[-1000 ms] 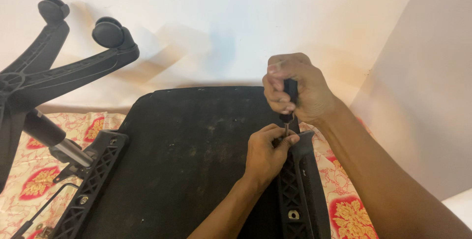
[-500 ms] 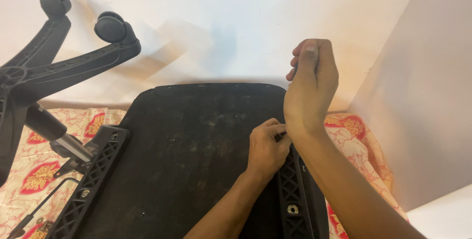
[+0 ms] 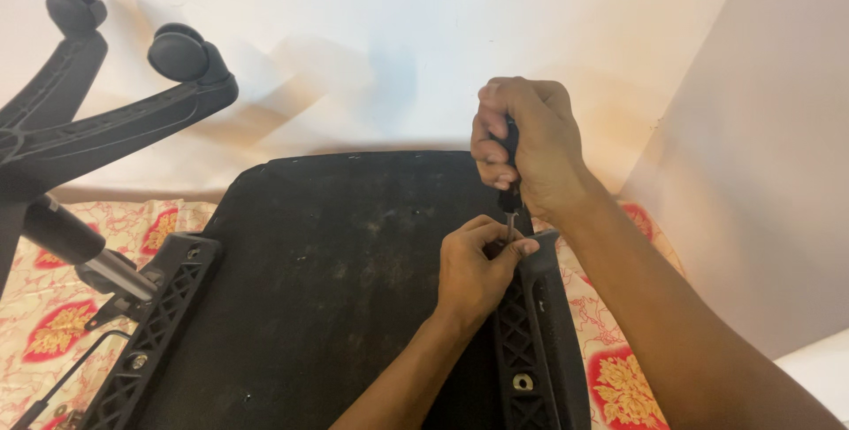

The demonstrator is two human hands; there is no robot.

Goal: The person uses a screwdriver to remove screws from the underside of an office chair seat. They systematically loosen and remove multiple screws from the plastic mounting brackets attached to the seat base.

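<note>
The right hand (image 3: 529, 149) is clenching a black-handled screwdriver (image 3: 510, 184) upright while the left hand (image 3: 476, 272) fingers, just below, are pinching its tip steady against the upturned chair seat's armrest bracket (image 3: 531, 341).

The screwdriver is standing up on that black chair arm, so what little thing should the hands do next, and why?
Probably turn the screwdriver in place. The right hand grips its black handle upright, and the left hand pinches around the metal tip where it meets the top end of the black armrest bracket. Whatever the tip sits in is hidden by the fingers, so keeping it steady while twisting seems wise.
</note>
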